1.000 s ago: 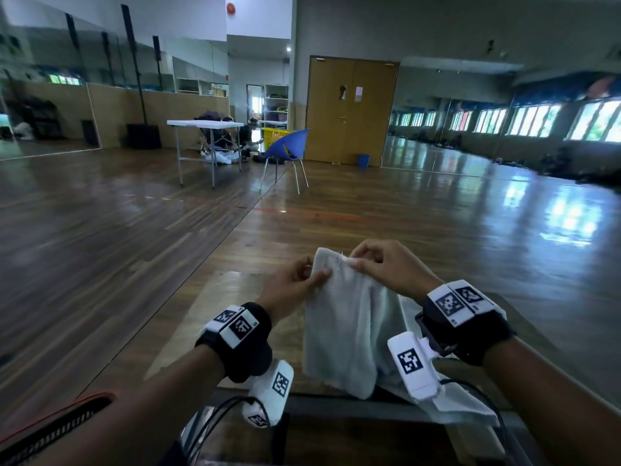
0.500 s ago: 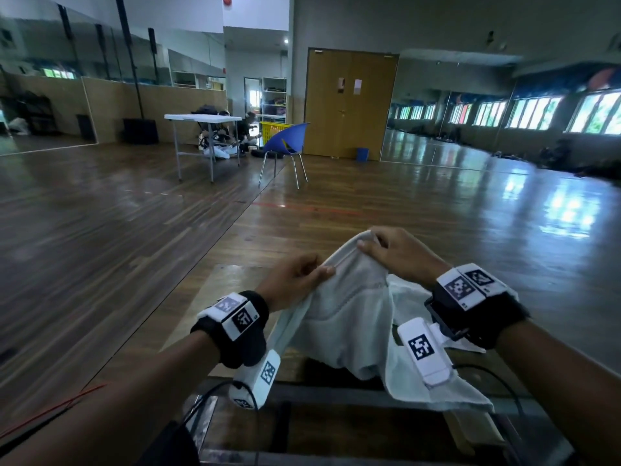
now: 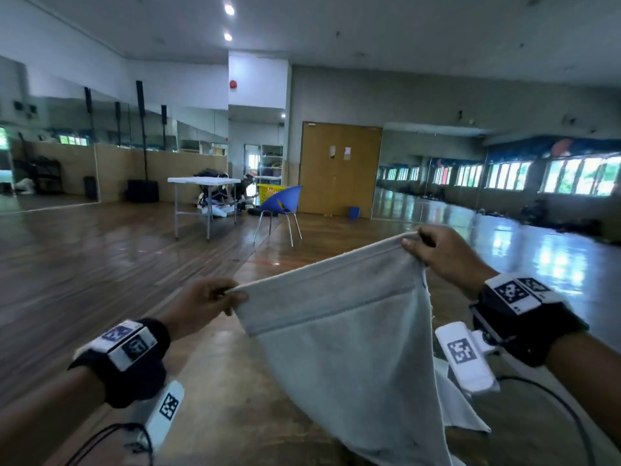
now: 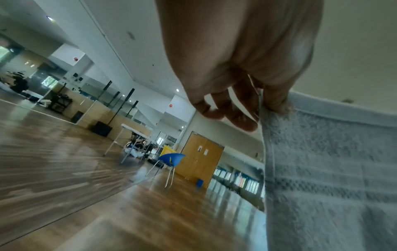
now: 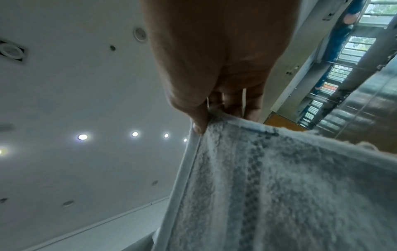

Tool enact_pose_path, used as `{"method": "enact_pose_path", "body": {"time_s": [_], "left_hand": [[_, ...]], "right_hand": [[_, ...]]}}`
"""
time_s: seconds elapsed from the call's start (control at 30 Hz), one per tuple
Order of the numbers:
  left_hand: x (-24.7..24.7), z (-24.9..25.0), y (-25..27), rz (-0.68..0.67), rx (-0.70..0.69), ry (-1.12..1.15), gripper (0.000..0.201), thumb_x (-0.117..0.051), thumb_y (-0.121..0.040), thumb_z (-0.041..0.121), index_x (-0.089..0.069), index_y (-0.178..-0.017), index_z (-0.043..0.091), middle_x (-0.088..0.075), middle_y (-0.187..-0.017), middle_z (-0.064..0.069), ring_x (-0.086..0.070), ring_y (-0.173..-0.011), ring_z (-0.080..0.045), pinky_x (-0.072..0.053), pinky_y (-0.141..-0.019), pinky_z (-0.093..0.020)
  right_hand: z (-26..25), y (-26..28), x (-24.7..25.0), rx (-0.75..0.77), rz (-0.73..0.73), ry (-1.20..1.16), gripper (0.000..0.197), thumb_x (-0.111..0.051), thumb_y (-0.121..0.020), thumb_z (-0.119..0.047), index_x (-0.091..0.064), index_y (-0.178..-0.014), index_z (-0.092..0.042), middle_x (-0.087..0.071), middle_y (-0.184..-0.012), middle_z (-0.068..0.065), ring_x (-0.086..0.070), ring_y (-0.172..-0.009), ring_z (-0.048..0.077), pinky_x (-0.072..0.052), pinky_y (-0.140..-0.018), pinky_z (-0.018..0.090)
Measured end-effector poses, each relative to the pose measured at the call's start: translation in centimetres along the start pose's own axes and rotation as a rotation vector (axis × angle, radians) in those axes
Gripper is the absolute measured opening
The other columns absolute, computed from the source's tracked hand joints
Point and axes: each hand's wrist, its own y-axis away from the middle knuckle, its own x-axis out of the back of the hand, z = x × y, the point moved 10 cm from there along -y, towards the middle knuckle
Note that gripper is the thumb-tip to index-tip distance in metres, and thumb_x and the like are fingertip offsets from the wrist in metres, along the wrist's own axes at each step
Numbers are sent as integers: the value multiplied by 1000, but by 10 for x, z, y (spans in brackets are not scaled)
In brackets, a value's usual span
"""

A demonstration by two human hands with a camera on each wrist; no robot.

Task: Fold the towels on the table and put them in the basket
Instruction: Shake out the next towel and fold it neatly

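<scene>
A pale grey towel (image 3: pixel 339 338) hangs stretched in the air in front of me, its top hem taut between both hands. My left hand (image 3: pixel 215 297) pinches the towel's left top corner (image 4: pixel 279 108) between thumb and fingers. My right hand (image 3: pixel 433 250) pinches the right top corner (image 5: pixel 212 122), held higher than the left. The towel's lower part tapers down and leaves the bottom of the head view. Another pale towel (image 3: pixel 460 412) lies behind it on the table (image 3: pixel 218 381). No basket near me is in view.
The brown table runs below my hands, with a wide wooden floor beyond. Far back stand a white folding table (image 3: pixel 201 181), a blue chair (image 3: pixel 280 203), a yellow crate (image 3: pixel 268 191) and a brown double door (image 3: pixel 339 169). A black cable (image 3: pixel 554 401) loops from my right wrist.
Both hands have risen and moved apart, spreading the bunched towel out flat in the air. The head view has tilted upward, away from the table's near edge.
</scene>
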Motion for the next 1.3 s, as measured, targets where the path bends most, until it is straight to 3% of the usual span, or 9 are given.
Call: {"method": "enact_pose_path", "body": {"time_s": [0.17, 0.37, 0.6, 0.7, 0.83, 0.97, 1.07, 1.17, 1.3], "left_hand": [[79, 89, -41, 192, -183, -23, 10, -61, -87, 7, -67, -87, -1, -60, -66, -14, -53, -57, -18, -45, -54, -26], [147, 187, -68, 339, -289, -103, 11, -64, -86, 22, -69, -91, 13, -66, -66, -4, -59, -50, -4, -47, -47, -12], [202, 246, -81, 457, -271, -61, 18, -70, -82, 27, -71, -95, 14, -71, -77, -5, -66, -55, -13, -53, -53, -22], [204, 242, -92, 408, -202, -27, 18, -70, -81, 22, -69, -96, 12, -72, -80, -4, -70, -58, -10, -54, -49, -16], [185, 203, -113, 331, -122, 34, 18, -69, -82, 14, -67, -95, 2, -71, -85, -16, -72, -66, -16, -58, -54, -20], [151, 141, -132, 310, -103, -111, 12, -68, -83, 13, -67, -91, 4, -71, -89, -18, -71, -78, -28, -60, -67, -34], [134, 106, -141, 377, -126, -248, 12, -70, -82, 16, -70, -87, 5, -70, -78, -11, -62, -57, -3, -52, -56, -16], [118, 83, -146, 403, -147, -197, 12, -69, -83, 11, -68, -87, 0, -66, -77, -10, -56, -50, 7, -45, -50, -8], [103, 52, -146, 463, -114, -268, 14, -68, -84, 16, -71, -91, 5, -70, -87, -14, -61, -69, -11, -51, -70, -28]], "right_hand": [[-34, -24, 61, 68, 114, -43, 4, -60, -89, -22, -60, -87, -24, -63, -84, -2, -59, -75, 14, -45, -58, 25], [-77, -43, 135, 135, 240, -118, 7, -63, -87, -21, -61, -80, -21, -64, -72, -3, -57, -49, -3, -42, -41, 15], [-137, -61, 181, 212, 287, -57, 3, -65, -86, -21, -64, -83, -21, -60, -65, -1, -48, -39, -3, -43, -44, 19], [-134, -74, 178, 182, 256, -57, 5, -67, -85, -20, -64, -81, -22, -59, -61, -2, -48, -37, -1, -41, -39, 16], [-93, -97, 146, 77, 176, -119, 5, -66, -84, -14, -64, -83, -19, -65, -63, 0, -60, -43, 6, -44, -37, 17], [-33, -112, 89, -64, 76, -194, 6, -62, -87, -8, -61, -85, -14, -69, -85, 15, -72, -66, 23, -60, -56, 30], [-3, -115, 54, -109, 55, -204, 8, -59, -89, -7, -60, -85, -14, -71, -89, 16, -72, -74, 22, -60, -68, 34], [16, -116, 32, -126, 94, -211, 7, -58, -89, -8, -60, -85, -14, -69, -94, 14, -70, -84, 21, -57, -75, 36], [34, -116, 11, -136, 158, -245, 11, -58, -90, -6, -60, -100, -3, -64, -104, 18, -67, -93, 27, -55, -78, 37]]}}
